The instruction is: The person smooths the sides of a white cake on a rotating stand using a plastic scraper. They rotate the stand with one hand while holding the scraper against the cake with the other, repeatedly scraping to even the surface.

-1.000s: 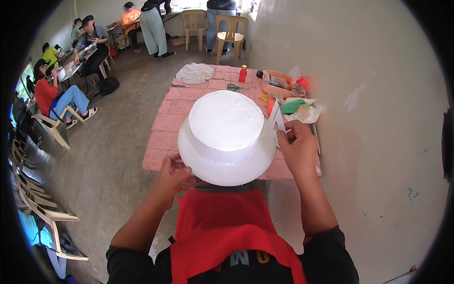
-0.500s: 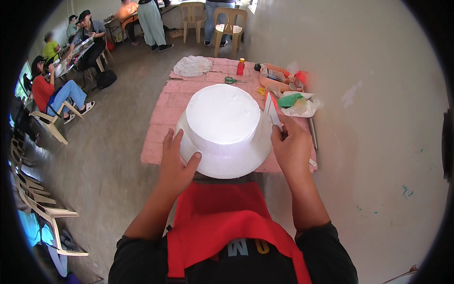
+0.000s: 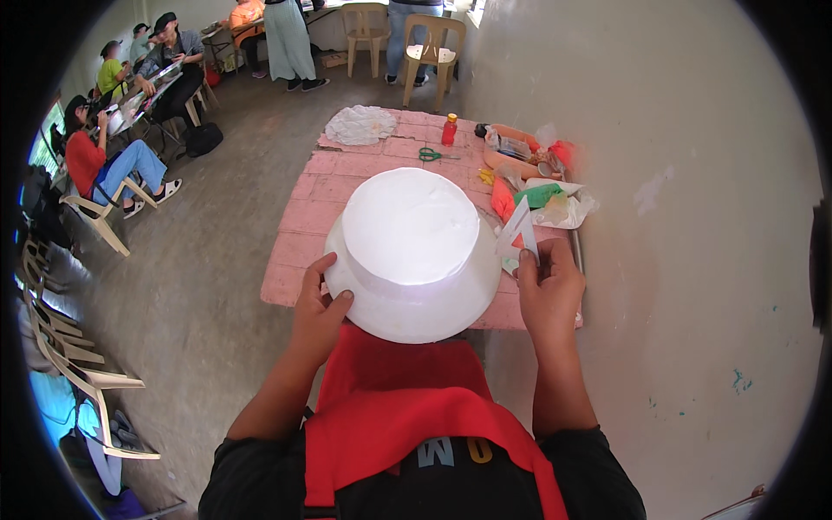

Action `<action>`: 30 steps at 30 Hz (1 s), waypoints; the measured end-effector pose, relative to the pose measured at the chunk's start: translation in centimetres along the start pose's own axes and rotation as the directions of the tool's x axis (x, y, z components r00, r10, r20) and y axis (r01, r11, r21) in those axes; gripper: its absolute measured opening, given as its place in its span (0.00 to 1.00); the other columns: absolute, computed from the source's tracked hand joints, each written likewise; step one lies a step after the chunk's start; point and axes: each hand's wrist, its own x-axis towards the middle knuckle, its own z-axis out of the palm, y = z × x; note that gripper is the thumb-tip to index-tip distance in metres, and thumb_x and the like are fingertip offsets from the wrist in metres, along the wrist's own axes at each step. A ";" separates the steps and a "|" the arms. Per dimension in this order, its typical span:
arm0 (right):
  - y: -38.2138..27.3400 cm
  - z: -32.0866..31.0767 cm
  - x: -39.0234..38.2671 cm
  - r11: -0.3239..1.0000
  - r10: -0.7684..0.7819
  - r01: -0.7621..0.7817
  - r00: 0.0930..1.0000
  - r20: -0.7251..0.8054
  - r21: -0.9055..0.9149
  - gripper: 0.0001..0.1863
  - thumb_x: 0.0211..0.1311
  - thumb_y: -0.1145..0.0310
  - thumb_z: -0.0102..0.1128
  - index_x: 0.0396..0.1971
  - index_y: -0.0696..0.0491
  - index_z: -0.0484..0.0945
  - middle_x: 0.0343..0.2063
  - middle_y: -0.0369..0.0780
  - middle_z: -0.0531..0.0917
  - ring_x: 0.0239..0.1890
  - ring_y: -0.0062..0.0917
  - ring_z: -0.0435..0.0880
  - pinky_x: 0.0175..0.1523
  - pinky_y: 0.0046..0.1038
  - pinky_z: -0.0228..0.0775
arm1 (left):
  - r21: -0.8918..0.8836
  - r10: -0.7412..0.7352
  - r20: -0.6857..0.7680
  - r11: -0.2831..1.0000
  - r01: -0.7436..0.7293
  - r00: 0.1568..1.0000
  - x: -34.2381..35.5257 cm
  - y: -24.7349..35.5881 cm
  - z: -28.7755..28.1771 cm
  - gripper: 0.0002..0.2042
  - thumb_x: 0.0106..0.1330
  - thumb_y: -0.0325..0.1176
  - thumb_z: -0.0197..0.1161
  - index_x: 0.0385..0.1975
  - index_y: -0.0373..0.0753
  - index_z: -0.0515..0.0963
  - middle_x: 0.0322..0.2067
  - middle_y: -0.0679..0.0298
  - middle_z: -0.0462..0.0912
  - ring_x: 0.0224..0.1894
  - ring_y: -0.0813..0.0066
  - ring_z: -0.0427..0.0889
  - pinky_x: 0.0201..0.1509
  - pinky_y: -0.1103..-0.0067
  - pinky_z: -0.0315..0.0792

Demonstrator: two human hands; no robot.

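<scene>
A round cake (image 3: 411, 224) coated in smooth white icing stands on a wide white cake turntable (image 3: 407, 321) at the near side of the table. My left hand (image 3: 319, 299) grips the turntable's left rim, with thumb and fingers at the edge. In my right hand (image 3: 552, 282) is a pale triangular icing scraper (image 3: 523, 234), pinched between thumb and fingers. It is held up just right of the turntable, apart from the cake. A small triangular opening in it shows orange-red.
On the pink table (image 3: 290, 251) lie crumpled white plastic (image 3: 360, 126), green scissors (image 3: 429, 155), a red bottle (image 3: 449, 130), an orange tray (image 3: 513, 139) of supplies and colored bags (image 3: 544, 196). A wall (image 3: 693, 217) runs along the right. People sit at the far left; chairs (image 3: 431, 56) stand beyond.
My right hand has drawn the scraper back and to the right, away from the cake's side. My left hand has shifted slightly along the turntable rim. The view has tilted a little.
</scene>
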 end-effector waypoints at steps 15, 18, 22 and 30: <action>1.3 1.9 -1.3 0.997 -0.011 0.008 0.999 0.036 0.081 0.09 0.59 0.78 0.54 0.40 0.61 0.73 0.24 0.45 0.81 0.25 0.29 0.84 0.30 0.26 0.73 | -0.294 -0.001 -0.038 0.956 -0.010 0.999 -0.2 -0.2 0.8 0.40 0.57 0.25 0.56 0.69 0.39 0.42 0.60 0.51 0.61 0.59 0.61 0.69 0.52 0.67 0.76; 1.5 2.1 -1.4 0.998 -0.054 0.053 0.998 0.024 0.023 0.09 0.57 0.77 0.57 0.38 0.61 0.74 0.23 0.46 0.81 0.23 0.29 0.83 0.29 0.26 0.72 | -0.314 0.032 -0.054 0.948 -0.047 0.998 -0.1 -0.1 0.9 0.40 0.57 0.24 0.56 0.69 0.37 0.42 0.61 0.52 0.61 0.60 0.62 0.68 0.54 0.67 0.75; 1.3 2.4 -1.2 0.999 -0.040 0.040 0.999 0.022 0.033 0.08 0.56 0.77 0.58 0.37 0.60 0.74 0.23 0.45 0.81 0.22 0.30 0.82 0.28 0.27 0.71 | -0.304 0.017 -0.032 0.952 -0.026 0.999 0.1 -0.8 0.3 0.37 0.57 0.23 0.56 0.67 0.36 0.47 0.61 0.54 0.61 0.61 0.63 0.68 0.57 0.68 0.73; 0.9 2.5 -1.0 0.988 -0.002 0.004 1.000 -0.018 0.152 0.07 0.57 0.77 0.57 0.35 0.60 0.74 0.21 0.44 0.81 0.21 0.26 0.82 0.27 0.27 0.71 | -0.263 0.006 -0.018 0.965 -0.010 1.000 0.0 -0.6 0.0 0.34 0.56 0.25 0.57 0.65 0.34 0.52 0.59 0.55 0.64 0.60 0.64 0.67 0.57 0.69 0.73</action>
